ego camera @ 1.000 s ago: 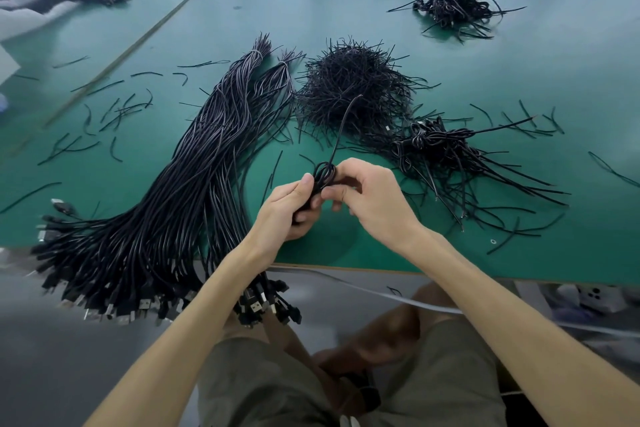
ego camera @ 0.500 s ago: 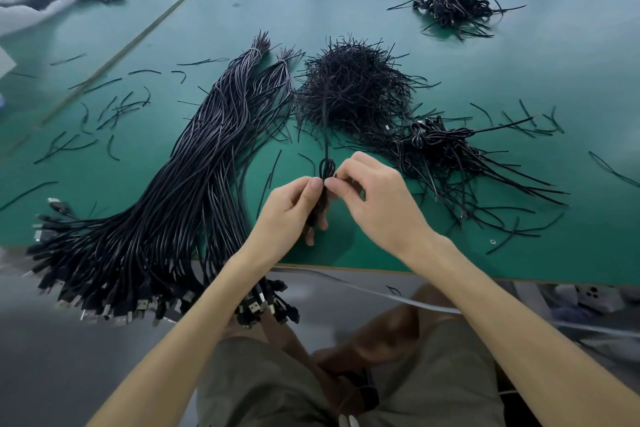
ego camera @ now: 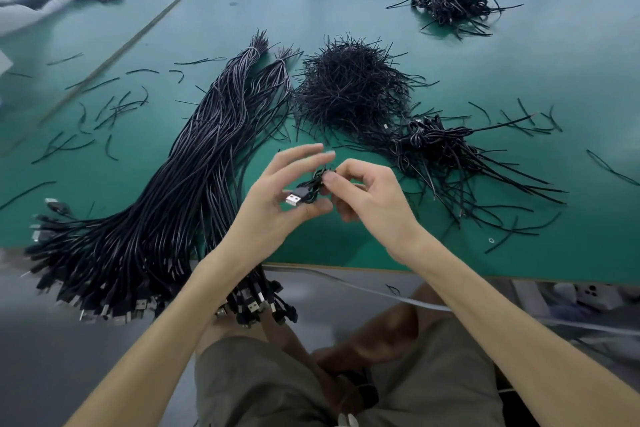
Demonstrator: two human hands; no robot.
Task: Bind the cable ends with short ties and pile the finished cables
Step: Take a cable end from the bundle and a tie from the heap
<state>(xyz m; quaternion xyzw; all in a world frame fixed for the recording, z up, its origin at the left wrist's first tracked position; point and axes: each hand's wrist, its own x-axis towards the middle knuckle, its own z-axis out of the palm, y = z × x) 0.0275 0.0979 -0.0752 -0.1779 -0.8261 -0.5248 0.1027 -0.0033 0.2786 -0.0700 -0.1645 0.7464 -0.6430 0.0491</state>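
Note:
My left hand (ego camera: 277,204) holds a coiled black USB cable (ego camera: 308,191) above the table's front edge, its silver plug pointing left across my palm. My right hand (ego camera: 363,194) pinches the cable's bound end, where a short black tie wraps it. A big bundle of unbound black cables (ego camera: 166,204) lies to the left, plugs hanging over the edge. A heap of short black ties (ego camera: 349,87) sits behind my hands. A pile of tied cables (ego camera: 446,152) lies to the right.
The green table (ego camera: 346,10) carries another small pile of cables (ego camera: 453,7) at the far right. Loose ties (ego camera: 104,111) are scattered at the left and right. A second table joins on the left. Red stools stand beyond the far edge.
My left hand has turned palm up and spread its fingers, showing the cable's USB plug. The tie's long tail that stood up earlier is no longer seen. Both hands moved slightly away from me.

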